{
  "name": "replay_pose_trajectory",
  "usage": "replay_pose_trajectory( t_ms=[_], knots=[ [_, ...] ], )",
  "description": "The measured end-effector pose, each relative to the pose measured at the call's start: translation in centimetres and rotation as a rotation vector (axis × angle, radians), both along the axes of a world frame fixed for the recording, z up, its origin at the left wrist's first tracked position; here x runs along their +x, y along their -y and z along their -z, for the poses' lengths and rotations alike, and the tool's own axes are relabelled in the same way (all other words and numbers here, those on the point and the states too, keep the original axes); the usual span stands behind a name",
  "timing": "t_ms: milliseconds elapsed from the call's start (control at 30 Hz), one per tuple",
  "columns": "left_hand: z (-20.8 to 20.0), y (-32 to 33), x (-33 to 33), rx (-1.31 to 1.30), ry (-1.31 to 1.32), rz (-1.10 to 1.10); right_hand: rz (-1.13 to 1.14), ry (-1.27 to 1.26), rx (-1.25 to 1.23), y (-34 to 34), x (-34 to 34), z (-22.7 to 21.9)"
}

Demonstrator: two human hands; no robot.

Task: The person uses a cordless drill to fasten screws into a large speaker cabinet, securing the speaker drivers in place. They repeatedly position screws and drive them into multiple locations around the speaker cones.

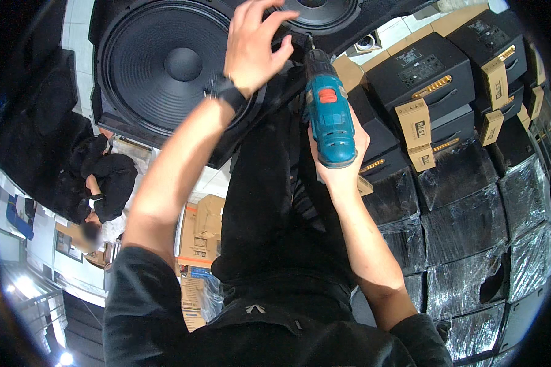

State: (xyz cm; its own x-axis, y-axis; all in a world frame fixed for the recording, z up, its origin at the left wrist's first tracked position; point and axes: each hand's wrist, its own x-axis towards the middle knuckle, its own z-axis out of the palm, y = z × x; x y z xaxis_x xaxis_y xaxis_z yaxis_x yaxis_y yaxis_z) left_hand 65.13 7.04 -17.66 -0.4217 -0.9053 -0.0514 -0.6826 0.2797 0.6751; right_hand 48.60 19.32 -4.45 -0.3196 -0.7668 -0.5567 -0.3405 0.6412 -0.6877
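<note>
"Where's the drill, and how am I gripping it?"

"The teal drill (330,125) is in front of you, your right hand (361,142) closed around its handle, which the body mostly hides. It points away from you, probably to line the bit (312,43) up with the black panel between the large cone (182,66) and the smaller cone (324,12). Whether the bit touches, I can't tell."

"And my left hand?"

"Your left hand (250,56) hovers over the large cone's edge, fingers loosely spread, holding nothing that shows; perhaps that keeps it clear of the bit."

"What about the containers?"

"Small cartons (414,122) stand against the black cabinets (422,70) to your right, likely paired one to each. Clear film covers the wrapped stack (462,223), probably against scuffs. What's inside the cartons doesn't show."
</note>
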Motion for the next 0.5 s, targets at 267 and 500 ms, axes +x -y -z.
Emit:
replay_pose_trajectory(
  t_ms=[267, 500],
  knots=[
    [-2.5, -6.3, -4.6, 1.323, -1.003, -1.044, -0.067, -0.014, 0.005, -0.5, -0.2, -0.1],
    [-0.6, -5.1, -6.3, 1.434, -1.029, -1.060, -0.103, -0.060, 0.004, -0.1, -0.3, -0.3]
  ],
)
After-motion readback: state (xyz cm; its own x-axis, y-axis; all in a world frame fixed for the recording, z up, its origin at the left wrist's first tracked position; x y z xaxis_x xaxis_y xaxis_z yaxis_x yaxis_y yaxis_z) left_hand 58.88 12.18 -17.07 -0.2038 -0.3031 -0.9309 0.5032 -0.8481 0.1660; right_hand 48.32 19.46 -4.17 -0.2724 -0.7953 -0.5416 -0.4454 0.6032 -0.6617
